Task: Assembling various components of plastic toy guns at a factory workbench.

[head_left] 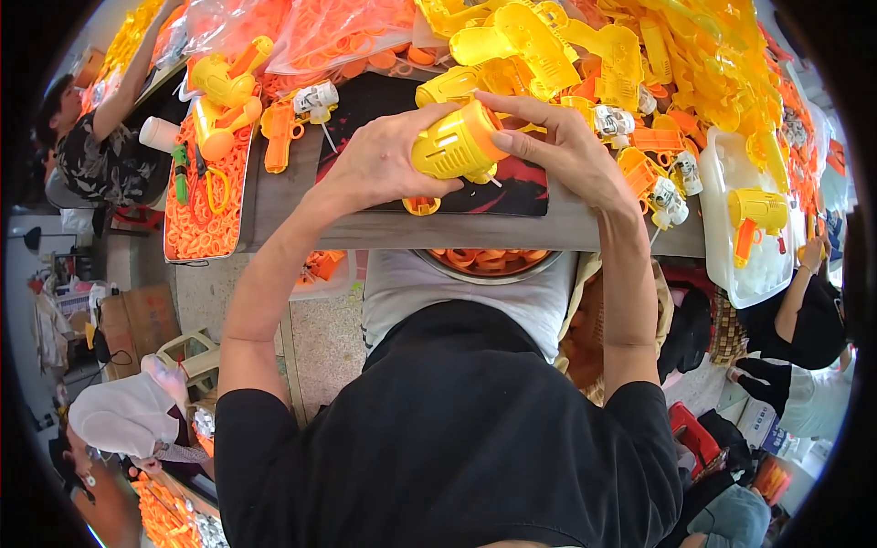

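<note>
A yellow slotted plastic barrel with an orange rim (457, 143) is gripped between both my hands above a dark mat (521, 194) on the table. My left hand (384, 160) wraps its left side. My right hand (562, 146) holds the orange-rimmed end, fingers over the top. A small orange ring piece (421, 205) lies on the mat just below the barrel.
Yellow toy gun shells (585, 46) pile up at the back. An orange tray of rings (206, 215) with assembled yellow guns stands left. A white bin (749, 247) holds a yellow gun at right. A metal bowl of orange parts (489, 262) sits at my lap. Other people work on both sides.
</note>
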`<state>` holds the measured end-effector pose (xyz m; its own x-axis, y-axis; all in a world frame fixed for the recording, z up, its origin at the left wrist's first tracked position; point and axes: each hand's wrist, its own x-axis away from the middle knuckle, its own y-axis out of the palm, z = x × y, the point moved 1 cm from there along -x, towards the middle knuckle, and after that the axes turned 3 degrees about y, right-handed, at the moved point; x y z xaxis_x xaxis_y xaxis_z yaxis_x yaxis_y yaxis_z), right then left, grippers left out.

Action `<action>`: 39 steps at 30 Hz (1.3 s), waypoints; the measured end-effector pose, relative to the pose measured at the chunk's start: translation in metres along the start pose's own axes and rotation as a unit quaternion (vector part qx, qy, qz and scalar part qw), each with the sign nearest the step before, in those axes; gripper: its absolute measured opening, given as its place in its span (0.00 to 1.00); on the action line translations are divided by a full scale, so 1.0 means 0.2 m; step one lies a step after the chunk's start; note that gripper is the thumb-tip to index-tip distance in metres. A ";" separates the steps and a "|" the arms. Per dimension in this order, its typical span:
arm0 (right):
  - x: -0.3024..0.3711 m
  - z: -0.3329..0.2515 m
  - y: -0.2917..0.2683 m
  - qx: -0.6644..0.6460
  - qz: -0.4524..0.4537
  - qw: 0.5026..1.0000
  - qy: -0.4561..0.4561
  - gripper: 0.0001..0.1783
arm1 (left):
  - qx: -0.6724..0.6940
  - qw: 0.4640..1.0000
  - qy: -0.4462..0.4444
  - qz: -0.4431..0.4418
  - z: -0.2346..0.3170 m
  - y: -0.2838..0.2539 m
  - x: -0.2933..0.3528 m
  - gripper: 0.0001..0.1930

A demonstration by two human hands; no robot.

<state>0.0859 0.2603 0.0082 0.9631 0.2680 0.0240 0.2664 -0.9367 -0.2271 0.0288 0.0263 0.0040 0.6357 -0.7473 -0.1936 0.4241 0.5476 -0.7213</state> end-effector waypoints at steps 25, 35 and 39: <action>-0.07 -0.01 0.24 -0.014 0.005 0.994 -0.104 0.20 | -0.099 0.971 0.193 -0.104 -0.02 0.01 0.06 0.40; -0.15 0.00 0.22 -0.050 0.153 0.984 -0.076 0.21 | -0.043 0.983 0.133 -0.119 -0.05 -0.03 -0.03 0.40; -0.08 0.08 -0.15 0.234 0.373 0.888 -0.129 0.31 | 0.481 0.863 -0.141 0.070 -0.17 -0.12 0.11 0.41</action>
<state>0.0629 0.2877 -0.0016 0.8081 -0.2884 -0.5137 -0.5457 -0.6950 -0.4682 0.0115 -0.0160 -0.0062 0.7979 -0.6018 0.0334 0.5836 0.7853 0.2066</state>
